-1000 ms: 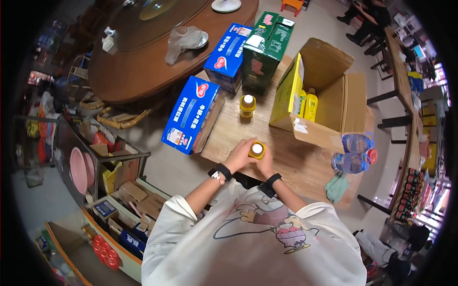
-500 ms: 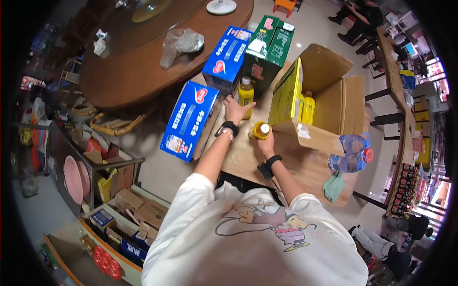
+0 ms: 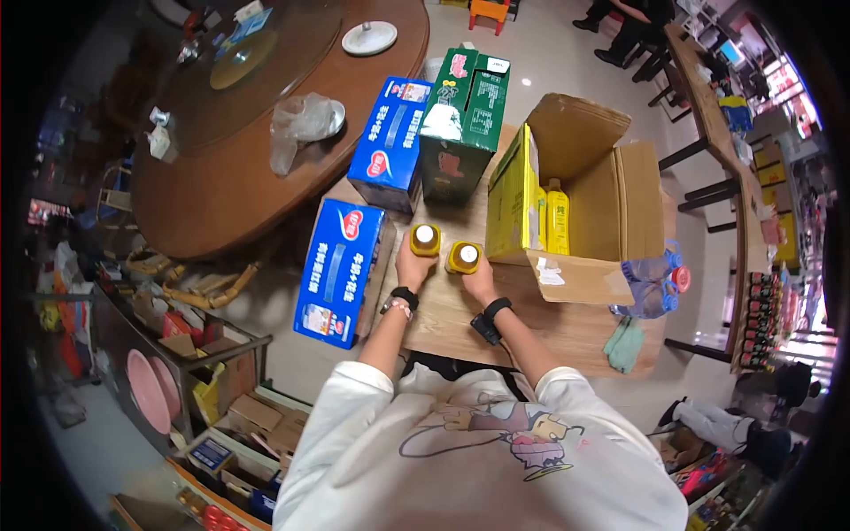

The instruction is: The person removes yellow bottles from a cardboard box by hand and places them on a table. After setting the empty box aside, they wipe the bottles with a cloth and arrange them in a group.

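Note:
My left hand (image 3: 416, 267) is closed round a yellow bottle with a white cap (image 3: 425, 237). A second yellow bottle (image 3: 464, 257) is in the grip of my right hand (image 3: 481, 279), just to the right of the first. Both bottles are seen from above, over the wooden table (image 3: 434, 319), side by side with a small gap. To their right lies an open cardboard box (image 3: 509, 203) on its side, with yellow bottles (image 3: 557, 217) inside.
Blue cartons (image 3: 341, 270) (image 3: 390, 142) and a green carton (image 3: 460, 133) stand left of and behind my hands. Large water bottles (image 3: 651, 283) and a green cloth (image 3: 624, 345) are at the right. A round table (image 3: 204, 186) is at the left; a seated person (image 3: 629, 26) is far off.
My left hand has taken hold of the bottle near the green carton and brought it back towards me, beside the other. My right hand still grips its bottle. The view has shifted.

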A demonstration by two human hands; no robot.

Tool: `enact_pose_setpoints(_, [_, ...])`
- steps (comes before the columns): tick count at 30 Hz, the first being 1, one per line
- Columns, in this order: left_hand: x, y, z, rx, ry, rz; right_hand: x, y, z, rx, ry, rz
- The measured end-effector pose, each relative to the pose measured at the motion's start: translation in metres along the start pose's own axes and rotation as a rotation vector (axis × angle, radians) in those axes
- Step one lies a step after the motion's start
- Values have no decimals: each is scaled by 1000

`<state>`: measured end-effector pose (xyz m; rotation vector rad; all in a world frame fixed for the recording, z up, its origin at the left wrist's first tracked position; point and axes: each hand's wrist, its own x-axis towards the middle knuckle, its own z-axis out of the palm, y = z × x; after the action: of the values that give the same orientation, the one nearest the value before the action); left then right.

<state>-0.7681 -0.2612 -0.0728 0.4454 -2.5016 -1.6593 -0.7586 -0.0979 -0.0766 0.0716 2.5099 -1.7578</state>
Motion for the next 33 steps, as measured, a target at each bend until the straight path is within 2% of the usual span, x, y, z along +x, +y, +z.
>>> enact_pose_setpoints(4, [7, 2, -3, -1, -80, -13, 29, -4, 23, 25, 12, -23])
enact_pose_setpoints(5, [9, -2, -2, -87, -60, -30, 33, -1, 25, 5, -1, -4])
enact_pose_setpoints(8, [16, -26, 5, -164, -50, -18, 36, -17, 20, 92, -20, -24])
enact_pose_setpoints(10, [20, -46, 12, -219, -71, 36, 37, -6, 21, 69, -42, -39])
enact_pose_setpoints(12, [9, -53, 17, -243, -141, 8, 31, 3, 20, 44, -54, -65])
enact_pose_setpoints(14, [-15, -50, 21, -186, -81, -413, 12, 2, 24, 2, -14, 88])
enact_pose_setpoints(15, [-30, -41, 13, -310, -305, -547, 0, 4, 21, -41, -110, 149])
enact_pose_setpoints(16, [-46, -24, 3, -426, -533, -685, -16, -4, 11, 88, -178, 33])
enact_pose_setpoints(17, [-59, -2, -9, -390, -774, -699, -35, -31, -13, -24, -352, -8])
enact_pose_setpoints(18, [-68, 25, -19, -350, -1013, -712, -51, -94, -56, 25, -597, 179])
enact_pose_setpoints(19, [-63, 52, -30, -172, -1164, -491, -64, -125, -85, 404, -951, 247])
enact_pose_setpoints(20, [-58, 81, -46, -3, -1292, -259, -87, -153, -118, 277, -806, -115])
enact_pose_setpoints(21, [-52, 131, -60, 42, -1304, -197, -97, -188, -156, 391, -842, -107])
enact_pose_setpoints(22, [-44, 190, -69, 86, -1310, -136, -101, -216, -189, 327, -705, -202])
enact_pose_setpoints(23, [-41, 248, -75, 46, -1300, -168, -103, -238, -217, 262, -567, -295])
enact_pose_setpoints(24, [-37, 296, -74, 6, -1287, -203, -105, -256, -235, 233, -322, -220])
enact_pose_setpoints(26, [-14, 358, -48, 5, -1353, -92, -82, -252, -245, -239, 82, -400])
enact_pose_setpoints(27, [-4, 370, -16, -21, -1346, -39, -73, -228, -232, -244, 86, -407])
enact_pose_setpoints(28, [6, 382, 16, -46, -1339, 13, -57, -184, -210, -541, 208, -427])
enact_pose_setpoints(29, [25, 391, 59, 122, -1304, 129, -39, -147, -199, -836, 335, -460])
enact_pose_setpoints(30, [49, 378, 102, 397, -1289, 339, -34, -123, -188, -921, 257, -434])
enact_pose_setpoints(31, [83, 350, 146, 787, -1290, 913, -32, -113, -177, -828, 407, -506])
enact_pose_setpoints(32, [117, 311, 185, 1018, -1261, 1308, -33, -104, -168, -805, 490, -510])
enact_pose_setpoints(33, [161, 262, 221, 956, -1273, 1428, -29, -97, -172, -802, 508, -521])
